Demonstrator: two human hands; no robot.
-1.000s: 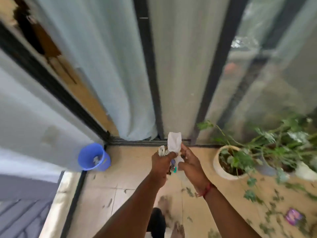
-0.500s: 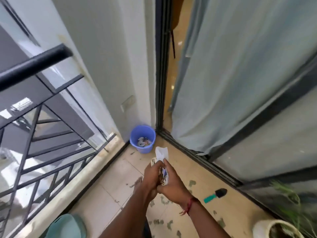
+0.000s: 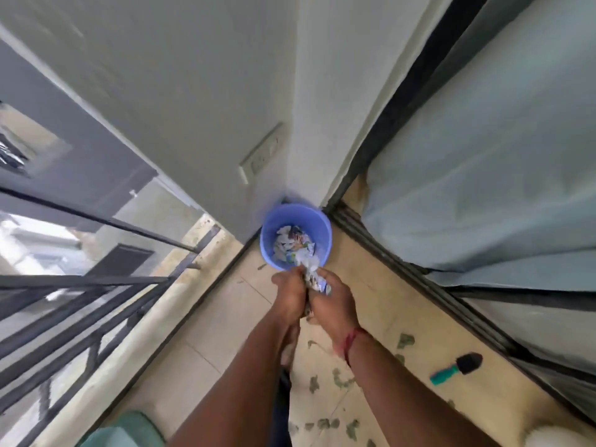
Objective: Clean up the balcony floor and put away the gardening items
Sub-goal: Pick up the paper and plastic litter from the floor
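Observation:
A blue plastic bin stands in the balcony corner with crumpled paper scraps inside. My left hand and my right hand are pressed together, both gripping a bunch of crumpled paper litter. The bunch pokes out over the bin's near rim. A small trowel with a teal handle and black blade lies on the tiles at the right, next to the sliding door track.
Fallen green leaves dot the tiled floor behind my hands. A metal railing runs along the left edge. A curtained sliding door closes the right side. A teal object sits bottom left, and a white pot rim bottom right.
My view has swung left and closed in on the blue bin. Both hands carried the paper litter forward until it reached the bin's rim.

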